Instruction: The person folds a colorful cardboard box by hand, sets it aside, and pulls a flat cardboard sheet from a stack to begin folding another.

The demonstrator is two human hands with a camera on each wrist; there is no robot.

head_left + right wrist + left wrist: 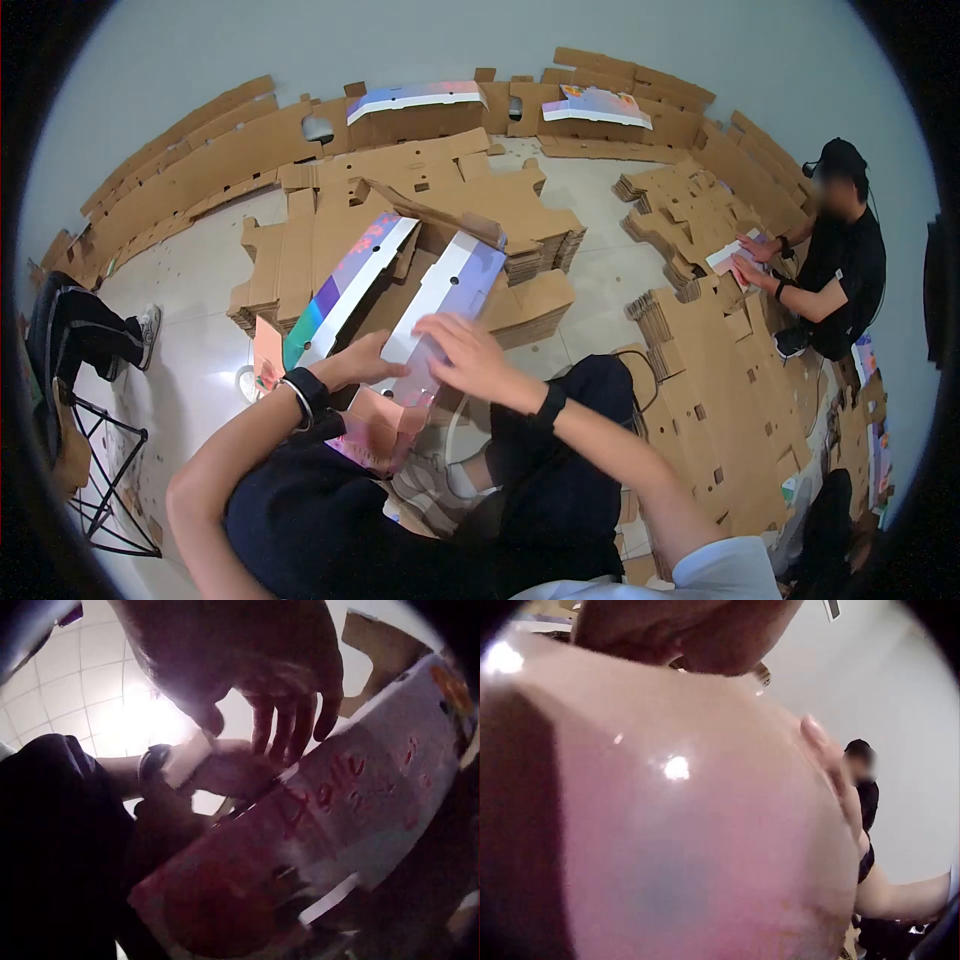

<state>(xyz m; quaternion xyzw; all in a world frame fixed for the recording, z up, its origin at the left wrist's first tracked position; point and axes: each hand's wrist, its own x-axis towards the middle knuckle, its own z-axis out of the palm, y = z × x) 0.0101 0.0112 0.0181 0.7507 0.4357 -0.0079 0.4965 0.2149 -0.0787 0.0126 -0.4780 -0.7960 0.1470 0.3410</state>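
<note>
A long printed carton, white along one edge and purple to pink on its face, lies across the lap, with an open pink end flap near the body. At its near left edge, my left hand grips the carton, thumb apart from the fingers. My right hand rests loosely bent fingers on the purple face. In the left wrist view the glossy pink panel fills the foreground, my right hand at its far edge. The right wrist view shows my right hand above the red-lettered panel.
Another printed panel with a green end lies left of the carton. Flat cardboard stacks spread ahead, more cardboard at the right. A person in black handles a printed piece there. A folding stool stands left, beside another person's legs.
</note>
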